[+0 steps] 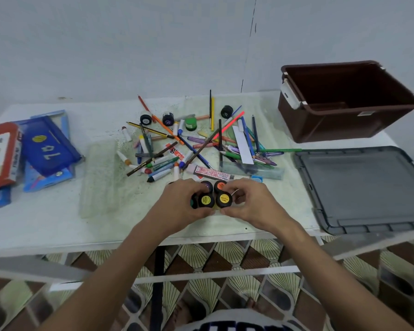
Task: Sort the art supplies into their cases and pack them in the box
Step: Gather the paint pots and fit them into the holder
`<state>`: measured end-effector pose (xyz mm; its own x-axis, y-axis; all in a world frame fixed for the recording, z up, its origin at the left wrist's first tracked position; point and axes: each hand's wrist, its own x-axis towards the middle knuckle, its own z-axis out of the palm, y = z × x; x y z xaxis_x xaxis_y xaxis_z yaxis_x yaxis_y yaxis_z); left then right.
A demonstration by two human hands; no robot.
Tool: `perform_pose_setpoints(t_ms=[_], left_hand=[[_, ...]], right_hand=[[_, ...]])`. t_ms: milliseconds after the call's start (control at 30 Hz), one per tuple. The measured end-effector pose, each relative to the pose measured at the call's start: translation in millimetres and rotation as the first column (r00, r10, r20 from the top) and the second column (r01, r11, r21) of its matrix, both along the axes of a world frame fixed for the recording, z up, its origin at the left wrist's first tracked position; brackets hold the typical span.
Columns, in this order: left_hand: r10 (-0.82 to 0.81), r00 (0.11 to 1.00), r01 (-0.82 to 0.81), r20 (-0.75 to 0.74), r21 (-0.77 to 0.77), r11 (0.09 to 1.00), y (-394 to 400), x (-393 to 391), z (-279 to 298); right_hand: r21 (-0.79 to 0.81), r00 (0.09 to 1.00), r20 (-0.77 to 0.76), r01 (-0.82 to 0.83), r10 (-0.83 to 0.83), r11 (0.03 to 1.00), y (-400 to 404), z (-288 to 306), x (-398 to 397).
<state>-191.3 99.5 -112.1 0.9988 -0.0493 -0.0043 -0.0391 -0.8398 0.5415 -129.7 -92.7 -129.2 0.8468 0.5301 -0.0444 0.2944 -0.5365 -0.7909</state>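
— What's in the hands?

— A cluster of small paint pots with black lids, at the near middle of the desk. The left hand curls round the left side of the cluster, the right hand round the right, fingers gripping it from both sides. Two lids show yellow labels, one orange, one purple.

— And the rest of the supplies?

— Just beyond the hands there's a loose pile of pencils, crayons and markers, with a few more pots: a green one, and black-lidded ones at the far edge. A clear ruler lies at the pile's near right.

— The cases?

— Far left: a blue case lying over a lighter blue one, a red one beside it.

— The box?

— Brown, open, at the far right. Its grey lid lies flat on the near right of the desk.
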Motion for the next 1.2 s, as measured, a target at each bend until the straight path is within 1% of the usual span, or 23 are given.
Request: perform_pose_setpoints(t_ms=[133, 267, 400, 500, 567, 633, 700, 800, 933, 1033, 1100, 1200], left_hand=[[0.005, 1.0, -0.005, 0.018, 0.025, 1.0, 3.1, 0.0, -8.9], [0.002, 0.999, -0.003, 0.054, 0.021, 1.0, 4.0, -1.1, -14.6], [-0.022, 0.996, 0.021, 0.084, 0.017, 1.0, 5.8, -0.8, -17.5], [-0.051, 0.996, 0.048, 0.07, 0.051, 0.998, 5.5, 0.5, -17.2], [-0.054, 0.997, 0.052, 0.048, 0.035, 0.998, 5.4, 0.2, -14.6], [-0.008, 0.998, 0.011, 0.063, -0.055, 0.998, 9.4, 1.7, -8.5], [0.066, 0.993, -0.057, 0.094, -0.097, 0.994, 20.6, 8.7, 0.6], [0.185, 0.975, -0.176, 0.122, -0.082, 0.981, 49.1, 29.7, 15.0], [0.336, 0.926, -0.335, 0.173, -0.033, 0.941, 99.9, 66.4, 25.3], [0.404, 0.901, -0.41, 0.16, 0.002, 0.912, 138.6, 95.7, 22.9], [0.432, 0.889, -0.439, 0.155, 0.009, 0.899, 159.6, 114.4, 20.2], [0.463, 0.875, -0.469, 0.137, 0.006, 0.883, 182.4, 139.9, 17.2]], right_hand=[[-0.005, 1.0, -0.018, -0.01, 0.01, 1.0, 0.6, -5.6, -0.3], [-0.009, 0.998, -0.051, 0.033, -0.034, 0.999, -0.5, -6.6, -2.0], [0.033, 0.994, -0.098, 0.049, -0.046, 0.998, -2.6, -9.5, -4.4], [0.022, 0.992, -0.116, 0.06, -0.057, 0.998, -4.5, -9.3, -4.4], [-0.011, 0.993, -0.104, 0.051, -0.052, 0.999, -4.8, -6.7, -3.3], [-0.02, 0.996, -0.069, 0.059, -0.06, 0.998, -3.1, 1.0, -0.3], [0.021, 0.996, -0.022, 0.091, -0.09, 0.996, 2.4, 12.7, 8.4], [0.073, 0.994, 0.026, 0.105, -0.107, 0.992, 20.6, 31.1, 31.8], [0.146, 0.996, 0.064, 0.047, -0.057, 0.988, 66.5, 45.3, 73.0], [0.131, 0.989, 0.147, -0.004, -0.015, 0.991, 109.6, 48.9, 106.6], [0.086, 0.982, 0.187, -0.029, 0.013, 0.996, 136.7, 47.5, 128.5], [0.018, 0.978, 0.199, -0.07, 0.065, 0.997, 170.8, 40.0, 156.3]])
